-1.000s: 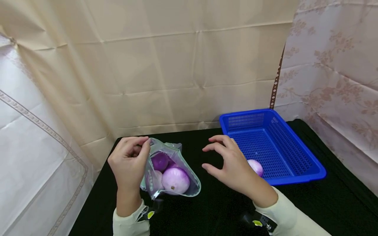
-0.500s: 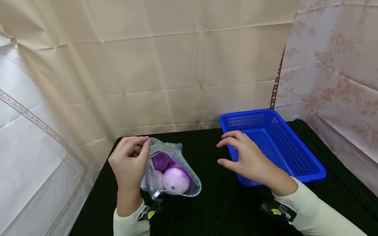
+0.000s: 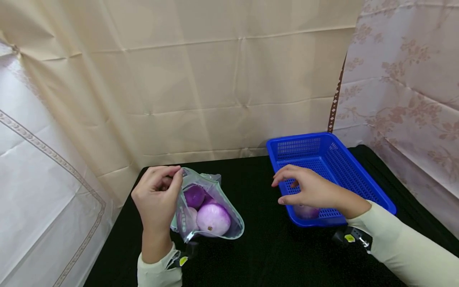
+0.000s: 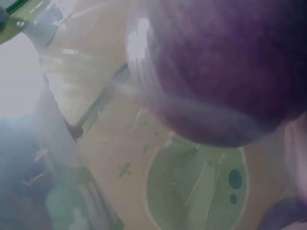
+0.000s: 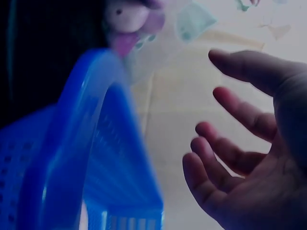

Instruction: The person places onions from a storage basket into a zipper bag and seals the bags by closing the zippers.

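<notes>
My left hand (image 3: 155, 203) pinches the upper left edge of a clear zip bag (image 3: 236, 225), whose mouth gapes toward me. Several purple onions are inside, a pale one (image 3: 213, 220) in front. The left wrist view has a large onion (image 4: 216, 72) close up behind the bag's film and green print. On the other side my right hand (image 3: 310, 189) hovers over the near left part of a blue basket (image 3: 358, 171), fingers spread and loosely bent. Beneath it lies another onion (image 3: 305, 212), partly hidden. In the right wrist view nothing sits between the fingers.
A black cloth (image 3: 251, 255) covers the table. Beige curtain (image 3: 229, 91) hangs along the back edge, with a patterned cloth (image 3: 405, 91) at the right and a white cloth (image 3: 39, 191) at the left. Dark cloth separates the bag from the basket.
My right hand has moved rightward from the gap beside the bag to above the onion in the basket, its fingers staying apart. My left hand and the bag have hardly moved.
</notes>
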A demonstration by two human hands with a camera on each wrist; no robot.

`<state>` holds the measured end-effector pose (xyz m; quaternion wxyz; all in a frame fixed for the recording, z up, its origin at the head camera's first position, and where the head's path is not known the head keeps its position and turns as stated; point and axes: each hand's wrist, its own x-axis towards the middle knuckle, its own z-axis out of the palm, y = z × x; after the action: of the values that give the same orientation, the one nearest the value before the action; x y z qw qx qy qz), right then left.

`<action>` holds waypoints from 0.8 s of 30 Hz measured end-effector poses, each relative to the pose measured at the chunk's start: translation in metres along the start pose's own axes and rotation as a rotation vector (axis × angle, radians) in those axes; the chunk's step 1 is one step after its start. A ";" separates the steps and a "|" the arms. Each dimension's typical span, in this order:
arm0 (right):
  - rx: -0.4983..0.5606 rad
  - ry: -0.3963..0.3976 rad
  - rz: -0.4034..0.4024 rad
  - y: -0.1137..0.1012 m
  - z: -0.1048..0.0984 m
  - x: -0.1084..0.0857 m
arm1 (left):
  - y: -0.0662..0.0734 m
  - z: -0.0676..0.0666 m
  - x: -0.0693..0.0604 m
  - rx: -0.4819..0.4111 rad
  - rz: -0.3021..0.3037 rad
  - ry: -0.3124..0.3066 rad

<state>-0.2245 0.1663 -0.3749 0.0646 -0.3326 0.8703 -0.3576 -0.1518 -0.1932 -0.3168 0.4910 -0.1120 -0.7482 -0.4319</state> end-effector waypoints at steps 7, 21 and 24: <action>0.081 -0.130 0.080 0.023 -0.012 -0.002 | -0.002 -0.001 -0.001 0.003 -0.003 -0.002; 0.051 -0.271 0.218 0.058 -0.038 -0.012 | -0.005 -0.001 -0.001 0.007 -0.007 -0.008; 0.041 -0.314 0.246 0.065 -0.042 -0.012 | -0.007 -0.001 -0.001 0.007 -0.006 -0.010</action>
<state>-0.2647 0.2325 -0.3890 0.2497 -0.2742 0.8760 -0.3084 -0.1552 -0.1980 -0.3214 0.4865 -0.1099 -0.7525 -0.4301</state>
